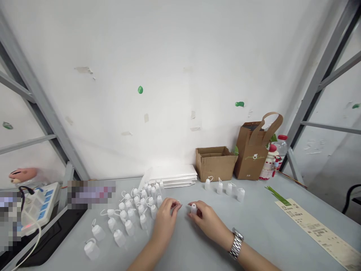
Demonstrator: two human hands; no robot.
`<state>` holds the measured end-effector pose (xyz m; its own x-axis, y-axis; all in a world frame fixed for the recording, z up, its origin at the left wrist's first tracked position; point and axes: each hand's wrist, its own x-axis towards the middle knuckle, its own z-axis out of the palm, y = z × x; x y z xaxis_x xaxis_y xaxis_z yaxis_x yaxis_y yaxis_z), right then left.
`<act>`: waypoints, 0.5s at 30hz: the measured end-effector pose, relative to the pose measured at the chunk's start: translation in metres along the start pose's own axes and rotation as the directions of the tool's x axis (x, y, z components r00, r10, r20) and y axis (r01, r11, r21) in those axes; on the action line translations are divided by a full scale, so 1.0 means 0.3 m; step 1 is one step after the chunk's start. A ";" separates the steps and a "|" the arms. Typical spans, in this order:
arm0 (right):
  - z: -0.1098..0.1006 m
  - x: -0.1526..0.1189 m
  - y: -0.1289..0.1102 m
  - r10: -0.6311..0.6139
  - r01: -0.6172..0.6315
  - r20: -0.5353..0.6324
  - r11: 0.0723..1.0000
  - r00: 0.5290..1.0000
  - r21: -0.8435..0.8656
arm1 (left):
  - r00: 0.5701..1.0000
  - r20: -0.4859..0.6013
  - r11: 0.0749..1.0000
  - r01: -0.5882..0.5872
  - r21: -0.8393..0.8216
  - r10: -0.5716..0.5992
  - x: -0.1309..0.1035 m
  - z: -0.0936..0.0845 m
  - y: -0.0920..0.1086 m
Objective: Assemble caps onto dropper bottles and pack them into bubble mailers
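Observation:
Between the thumb and fingers of my right hand (pixel 207 218) stands a small white plastic bottle (pixel 193 209), upright, its top showing no looped cap. Just left of it, my left hand (pixel 167 212) is pinched closed; what its fingertips hold, if anything, is too small to make out. A gap separates the two hands. To the left of my left hand, many similar white bottles (pixel 129 227) stand in loose rows, several with thin looped cap straps. Several more bottles (pixel 219 188) with loops are lined up beyond my right hand, in front of a cardboard box.
White flat packets (pixel 169 175) are stacked by the wall beside the open cardboard box (pixel 217 167). A brown paper bag (pixel 251 154) and a red-capped bottle (pixel 282 145) stand at back right. A printed paper strip (pixel 318 229) lies right; a power strip (pixel 49 203) sits left.

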<state>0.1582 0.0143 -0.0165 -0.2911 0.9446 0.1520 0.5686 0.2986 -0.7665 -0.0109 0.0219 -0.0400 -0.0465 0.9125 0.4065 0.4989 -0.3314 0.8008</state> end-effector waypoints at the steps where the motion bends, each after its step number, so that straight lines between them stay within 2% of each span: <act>1: -0.001 0.000 -0.003 -0.003 0.003 0.006 1.000 1.000 -0.007 | 1.000 0.005 1.000 0.020 -0.017 -0.020 0.001 0.001 0.001; 6: -0.003 -0.001 -0.012 0.003 -0.003 0.016 0.999 1.000 -0.042 | 0.993 0.006 0.990 0.116 -0.081 -0.116 0.007 -0.008 0.030; 8: -0.003 0.000 -0.014 0.005 -0.005 0.002 0.998 1.000 -0.062 | 0.985 0.015 0.969 0.170 -0.177 -0.170 0.007 -0.014 0.047; 12: -0.002 -0.002 -0.023 -0.010 0.009 -0.009 0.999 1.000 -0.041 | 0.956 0.131 0.833 0.291 -0.471 -0.261 0.007 -0.020 0.072; 15: -0.001 -0.008 -0.034 -0.009 0.009 -0.006 1.000 1.000 -0.020 | 0.933 0.187 0.770 0.360 -0.527 -0.308 0.007 -0.024 0.086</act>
<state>0.1532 0.0091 -0.0089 -0.2911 0.9428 0.1626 0.5812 0.3093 -0.7527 -0.0044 0.0136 -0.0154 -0.0349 0.9981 0.0499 -0.0885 -0.0528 0.9947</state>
